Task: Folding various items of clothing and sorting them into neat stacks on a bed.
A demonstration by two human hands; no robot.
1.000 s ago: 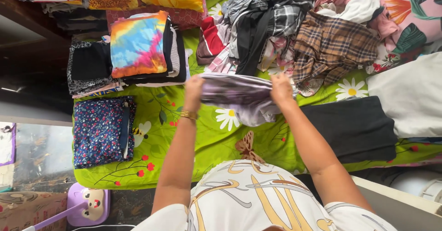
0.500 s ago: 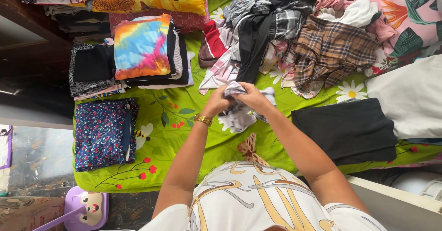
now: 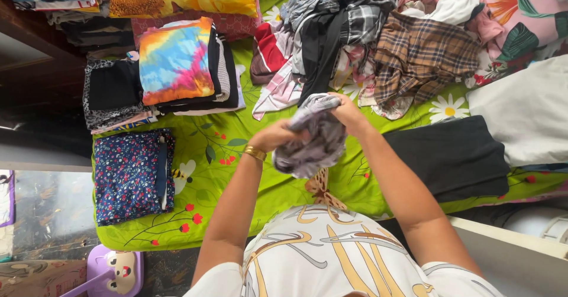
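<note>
The grey patterned garment (image 3: 312,136) is hanging bunched between both hands, lifted clear above the green floral bedsheet (image 3: 207,214) at the near edge of the bed, so nothing of it is dragging on the cloth below. The left hand (image 3: 278,135), a gold bangle (image 3: 255,152) at its wrist, is closing its fingers around the garment's left side; the right hand (image 3: 349,112) is gripping the top fold, fingers curled tight over it. Held that way, the fabric is gathering into a loose wad between them.

Just right of it a black folded piece (image 3: 452,155) is lying flat, with a white cloth (image 3: 526,110) beyond. Behind the hands an unsorted heap (image 3: 378,42), plaid and striped pieces tangled together, is sprawling across the bed. To the left, neat stacks are sitting apart from that heap: a tie-dye folded stack (image 3: 176,60) and a dark floral folded piece (image 3: 129,176). No basket or bin is in view; a purple plastic thing (image 3: 115,270) is sitting on the floor, its contents hidden.
</note>
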